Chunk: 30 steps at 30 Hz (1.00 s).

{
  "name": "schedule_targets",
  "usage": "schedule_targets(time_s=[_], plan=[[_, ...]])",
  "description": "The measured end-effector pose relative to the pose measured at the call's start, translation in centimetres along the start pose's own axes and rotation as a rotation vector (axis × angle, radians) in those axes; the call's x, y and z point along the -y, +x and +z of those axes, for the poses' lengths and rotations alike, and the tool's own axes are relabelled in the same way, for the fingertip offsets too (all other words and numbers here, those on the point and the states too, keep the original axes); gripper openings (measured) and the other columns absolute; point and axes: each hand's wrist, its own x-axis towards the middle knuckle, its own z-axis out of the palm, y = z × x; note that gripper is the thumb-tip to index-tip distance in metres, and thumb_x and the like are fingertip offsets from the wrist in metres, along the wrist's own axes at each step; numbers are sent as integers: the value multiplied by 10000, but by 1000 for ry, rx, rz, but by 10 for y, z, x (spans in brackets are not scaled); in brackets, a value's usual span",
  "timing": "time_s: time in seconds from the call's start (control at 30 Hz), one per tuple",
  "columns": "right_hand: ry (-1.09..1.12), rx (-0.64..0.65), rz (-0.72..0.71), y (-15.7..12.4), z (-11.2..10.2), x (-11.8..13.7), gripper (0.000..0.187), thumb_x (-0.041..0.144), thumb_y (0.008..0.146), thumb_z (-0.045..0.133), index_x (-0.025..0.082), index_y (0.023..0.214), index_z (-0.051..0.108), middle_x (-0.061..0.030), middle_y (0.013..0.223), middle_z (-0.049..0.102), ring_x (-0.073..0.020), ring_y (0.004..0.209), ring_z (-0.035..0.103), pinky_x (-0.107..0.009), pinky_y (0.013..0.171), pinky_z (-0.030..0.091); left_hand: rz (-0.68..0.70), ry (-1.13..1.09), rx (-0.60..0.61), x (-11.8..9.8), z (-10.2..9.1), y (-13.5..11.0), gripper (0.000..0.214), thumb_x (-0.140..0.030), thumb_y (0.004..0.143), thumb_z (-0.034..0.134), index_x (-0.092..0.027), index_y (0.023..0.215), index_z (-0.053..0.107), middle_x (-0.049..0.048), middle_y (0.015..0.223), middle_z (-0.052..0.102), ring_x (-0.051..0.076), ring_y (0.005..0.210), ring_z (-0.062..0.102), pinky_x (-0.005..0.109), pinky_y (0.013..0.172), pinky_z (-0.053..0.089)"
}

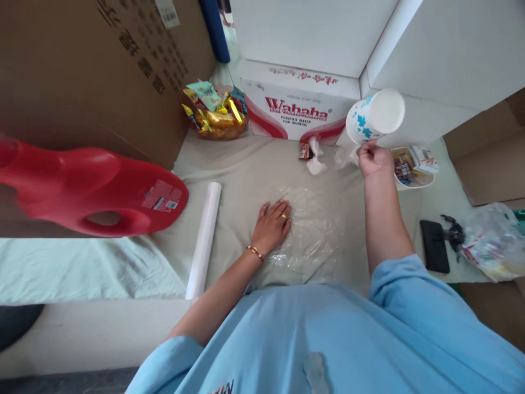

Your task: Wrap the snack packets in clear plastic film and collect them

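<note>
In the head view, at the back of the table, we read "Wahaha" and "PURIFIED WATER FOR DRINKING" on a white-and-red box (301, 116). Brown carton (90, 71), left: black Chinese characters, barcode sticker. Red jug (82, 186) in front of it has a label with another barcode; its small print is too blurred for us. Lettering on the blue shirt (311, 323) is cut off by the frame.

Surface is a pale, creased cloth (250, 169). White panels (303, 33) stand behind; open cardboard (488, 164) far right.

Cup (363, 121) is white with blue leaf print, tilted, above the cloth in front of the box's right end. Our right hand (375, 160) pinches it from below. Our left hand (274, 224) lies flat, grasping nothing we can see, on the left edge of a clear, wrinkled film (314, 230). Left of it: smooth white roll (204, 241). Behind: amber bowl (221, 134) of shiny snack packs (219, 112), small brown wrapper (304, 151) touching crumpled white plastic (315, 164). Right: white tub (418, 183) of packets, flat black phone (435, 246), see-through bag (494, 241).
</note>
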Motion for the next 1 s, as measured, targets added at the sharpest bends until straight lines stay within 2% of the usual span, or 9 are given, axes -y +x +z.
schedule_targets(time_s=[0.17, 0.37, 0.43, 0.53, 0.6, 0.67, 0.77, 0.87, 1.0], plan=[[163, -200, 51, -17, 13, 6, 390, -84, 911, 373, 237, 888, 592, 61, 667, 530, -65, 504, 533, -74, 398, 486, 2, -4, -10, 1, 1, 0, 439, -313, 1084, 432, -201, 1471, 609, 95, 1628, 549, 263, 1539, 468, 567, 1311, 273], [195, -104, 46, -33, -1, 6, 265, -6, 878, 530, 245, 885, 618, 54, 692, 559, -81, 532, 520, -109, 404, 467, 6, 1, -27, 1, 1, 0, 435, -310, 1084, 434, -199, 1462, 618, 99, 1615, 562, 273, 1526, 484, 564, 1306, 282], [314, -29, 88, -48, -13, 4, 241, 46, 893, 517, 259, 894, 631, 29, 706, 572, -105, 568, 519, -130, 393, 450, 11, 1, -25, 1, 1, 0, 436, -309, 1083, 434, -194, 1460, 619, 103, 1610, 568, 275, 1522, 489, 565, 1303, 289], [564, 268, 184, -81, -35, -5, 191, 198, 941, 514, 305, 959, 671, -4, 724, 594, -150, 627, 507, -174, 375, 428, 19, -3, -26, 2, 2, 0, 435, -308, 1077, 442, -189, 1455, 622, 106, 1607, 571, 275, 1524, 486, 567, 1303, 293], [588, 418, 250, -105, -51, -16, 175, 297, 941, 545, 328, 1037, 688, 9, 649, 545, -166, 579, 451, -202, 355, 394, 13, -3, -39, 3, 3, -1, 438, -306, 1075, 440, -191, 1457, 620, 106, 1608, 569, 277, 1527, 482, 571, 1302, 294], [497, 461, 308, -125, -66, -28, 204, 354, 903, 605, 333, 1089, 687, 41, 560, 458, -165, 507, 379, -217, 343, 352, 15, -2, -41, 4, 4, -1, 442, -306, 1075, 434, -193, 1462, 616, 106, 1606, 571, 279, 1524, 485, 572, 1301, 296], [312, 461, 360, -144, -80, -34, 230, 406, 836, 689, 337, 1055, 680, 76, 497, 371, -154, 452, 314, -218, 342, 297, 11, 5, -40, 3, 4, -1, 443, -310, 1076, 430, -198, 1463, 615, 103, 1610, 567, 279, 1527, 483, 566, 1303, 295], [178, 432, 345, -143, -76, -14, 247, 490, 808, 722, 327, 982, 657, 74, 517, 396, -143, 465, 321, -211, 361, 306, 3, 9, -39, 2, 4, -1, 440, -310, 1077, 428, -203, 1460, 616, 102, 1611, 566, 275, 1529, 480, 559, 1306, 292], [102, 133, 172, -112, -43, 28, 112, 423, 907, 640, 314, 907, 611, 28, 690, 561, -140, 549, 448, -211, 411, 422, 5, 14, -44, 1, 4, 0, 442, -312, 1080, 421, -192, 1460, 612, 107, 1607, 570, 276, 1529, 478, 563, 1304, 292]])
